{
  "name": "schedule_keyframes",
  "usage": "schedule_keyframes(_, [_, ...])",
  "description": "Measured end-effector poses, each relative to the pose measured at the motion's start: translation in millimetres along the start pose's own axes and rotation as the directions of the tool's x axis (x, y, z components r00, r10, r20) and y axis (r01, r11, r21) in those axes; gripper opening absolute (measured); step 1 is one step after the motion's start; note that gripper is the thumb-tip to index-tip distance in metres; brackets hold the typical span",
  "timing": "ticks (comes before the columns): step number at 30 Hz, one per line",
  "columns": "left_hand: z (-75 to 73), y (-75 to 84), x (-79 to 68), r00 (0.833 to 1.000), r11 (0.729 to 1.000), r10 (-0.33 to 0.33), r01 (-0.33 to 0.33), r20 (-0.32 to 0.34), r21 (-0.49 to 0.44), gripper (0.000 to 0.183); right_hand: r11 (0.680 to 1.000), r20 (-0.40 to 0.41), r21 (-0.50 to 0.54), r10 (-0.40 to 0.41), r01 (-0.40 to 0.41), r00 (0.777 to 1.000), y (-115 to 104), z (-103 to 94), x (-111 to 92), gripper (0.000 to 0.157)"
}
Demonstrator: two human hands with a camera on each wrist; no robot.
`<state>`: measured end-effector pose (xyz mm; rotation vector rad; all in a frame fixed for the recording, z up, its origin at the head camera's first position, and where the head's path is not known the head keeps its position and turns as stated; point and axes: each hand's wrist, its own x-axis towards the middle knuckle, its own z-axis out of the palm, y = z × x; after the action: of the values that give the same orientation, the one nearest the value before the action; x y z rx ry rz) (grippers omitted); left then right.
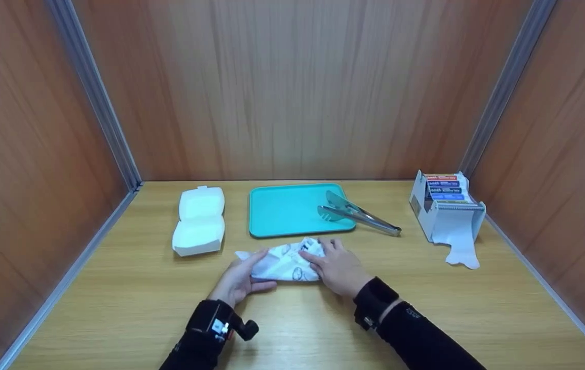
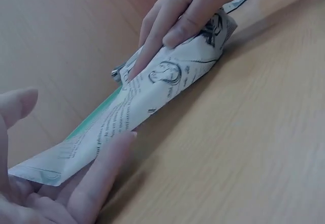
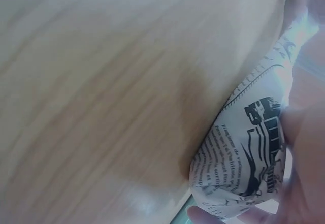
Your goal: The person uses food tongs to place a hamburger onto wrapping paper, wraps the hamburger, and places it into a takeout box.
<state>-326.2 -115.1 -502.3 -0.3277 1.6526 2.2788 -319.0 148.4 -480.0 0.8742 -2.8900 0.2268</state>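
Observation:
A bundle wrapped in printed newspaper-style paper (image 1: pixel 288 263) lies on the table in front of me; its contents are hidden. At its left end my left hand (image 1: pixel 241 280) has its thumb raised off the paper and its fairly straight fingers under the flat paper flap (image 2: pixel 43 172), as the left wrist view shows. My right hand (image 1: pixel 341 267) holds the fuller right end, thumb on top and fingers over the far side. The right wrist view shows fingertips (image 3: pixel 203 215) bent round the crumpled end of the wrap.
Behind the bundle is a turquoise tray (image 1: pixel 287 210), with metal tongs (image 1: pixel 366 218) resting across its right side. An open white foam box (image 1: pixel 199 228) stands left. At the right, a dispenser (image 1: pixel 444 205) holds several coloured boxes and a hanging white sheet (image 1: pixel 459 241). Wooden walls (image 1: pixel 292 92) enclose the table.

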Motion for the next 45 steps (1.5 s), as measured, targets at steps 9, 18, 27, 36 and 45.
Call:
schedule_keyframes(9, [12.0, 4.2, -12.4, 0.995, 0.990, 0.059, -0.048, -0.079, 0.132, 0.052, 1.000, 0.031, 0.000, 0.013, -0.013, 0.999, -4, 0.8, 0, 0.049])
schedule_keyframes(18, [29.0, -31.6, -5.8, 0.957, 0.932, 0.198, -0.117, 0.212, -0.343, 0.069, 0.998, 0.092, -0.036, 0.062, -0.059, 0.994, -8, 5.2, -2, 0.082])
schedule_keyframes(27, [65.7, -34.4, 7.2, 0.961, 0.929, 0.258, -0.219, 0.099, -0.299, 0.068, 0.994, 0.109, -0.088, 0.077, -0.067, 0.991, -5, 3.6, -2, 0.091])
schedule_keyframes(36, [103.5, -34.8, 8.8, 0.944, 0.938, 0.329, -0.331, -0.041, -0.099, 0.074, 0.989, 0.118, -0.104, 0.116, -0.103, 0.986, -8, 0.6, -2, 0.095])
schedule_keyframes(45, [111.4, -40.1, 8.7, 0.906, 0.885, 0.417, -0.384, -0.080, 0.262, 0.052, 0.985, 0.126, -0.139, 0.118, -0.100, 0.985, -11, 1.8, -2, 0.098])
